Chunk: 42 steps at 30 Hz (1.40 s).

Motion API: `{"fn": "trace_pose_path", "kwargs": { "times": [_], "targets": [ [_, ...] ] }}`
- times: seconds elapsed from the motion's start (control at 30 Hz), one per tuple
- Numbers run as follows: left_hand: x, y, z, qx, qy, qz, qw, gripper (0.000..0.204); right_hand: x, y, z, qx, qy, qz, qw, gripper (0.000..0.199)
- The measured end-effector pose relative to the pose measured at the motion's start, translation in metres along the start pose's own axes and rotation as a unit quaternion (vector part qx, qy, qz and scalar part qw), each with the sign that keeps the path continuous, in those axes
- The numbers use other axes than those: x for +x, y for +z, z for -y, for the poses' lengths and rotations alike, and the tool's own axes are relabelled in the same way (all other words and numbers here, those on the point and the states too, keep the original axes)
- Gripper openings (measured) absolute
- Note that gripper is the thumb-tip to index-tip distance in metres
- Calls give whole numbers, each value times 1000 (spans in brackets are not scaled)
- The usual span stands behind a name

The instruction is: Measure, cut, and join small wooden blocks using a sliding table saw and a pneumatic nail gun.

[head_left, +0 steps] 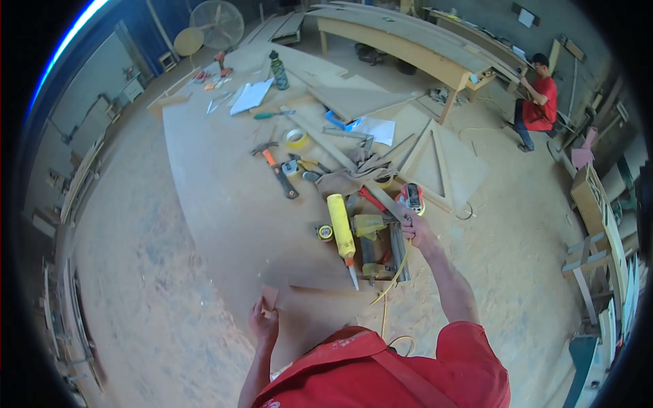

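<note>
My left hand (263, 322) is closed on a small flat brown piece (270, 296), like sandpaper or thin board, at the near edge of the worktable (224, 190). My right hand (419, 231) is closed at the near end of a flat greyish strip (385, 198). Beside that hand are a red and black tape measure (411, 197) and a dusty yellow-green nail gun (369, 226). A yellow caulk tube (341, 228) with a white nozzle lies left of the nail gun. A small round tape measure (324, 232) sits next to the tube.
Farther along the table lie a hammer (275, 171), pliers (313, 165), a grey cloth (343, 180), a tape roll (296, 139), papers (252, 96) and a bottle (279, 71). A triangular wooden frame (428, 166) is at the right edge. Another person (537, 102) crouches at back right. A yellow hose (386, 306) hangs nearby.
</note>
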State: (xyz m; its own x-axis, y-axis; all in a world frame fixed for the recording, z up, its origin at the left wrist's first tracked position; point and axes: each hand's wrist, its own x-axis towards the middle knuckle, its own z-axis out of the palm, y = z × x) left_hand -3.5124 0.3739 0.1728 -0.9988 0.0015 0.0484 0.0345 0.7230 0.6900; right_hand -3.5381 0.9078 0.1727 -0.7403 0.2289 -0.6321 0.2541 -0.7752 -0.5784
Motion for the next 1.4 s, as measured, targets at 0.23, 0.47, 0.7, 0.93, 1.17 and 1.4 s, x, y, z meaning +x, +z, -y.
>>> {"fn": "trace_pose_path", "kwargs": {
  "times": [0.23, 0.47, 0.7, 0.93, 1.17, 1.4],
  "targets": [
    [-2, -1, 1, 18, -30, 12, 999, 58, -8, 14, -11, -134, -95, -21, 986, 14],
    [-1, 5, 8, -31, -1, 3, 1000, 56, -40, 41, 4, -416, -195, 54, 886, 31],
    [8, 12, 8, -13, 6, 11, 1000, 58, -57, 41, -87, -715, -231, 2, 659, 46],
    [32, 5, -1, -10, 51, 24, 998, 59, -38, 51, -114, -682, -266, -83, 676, 50],
    [-5, -19, -44, -43, 97, -7, 994, 60, -108, 73, -62, -629, -175, -46, 756, 43],
    [-19, -28, -99, -492, -288, 423, 704, 47, -219, 131, -157, -629, -201, 74, 747, 46]
  ]
}}
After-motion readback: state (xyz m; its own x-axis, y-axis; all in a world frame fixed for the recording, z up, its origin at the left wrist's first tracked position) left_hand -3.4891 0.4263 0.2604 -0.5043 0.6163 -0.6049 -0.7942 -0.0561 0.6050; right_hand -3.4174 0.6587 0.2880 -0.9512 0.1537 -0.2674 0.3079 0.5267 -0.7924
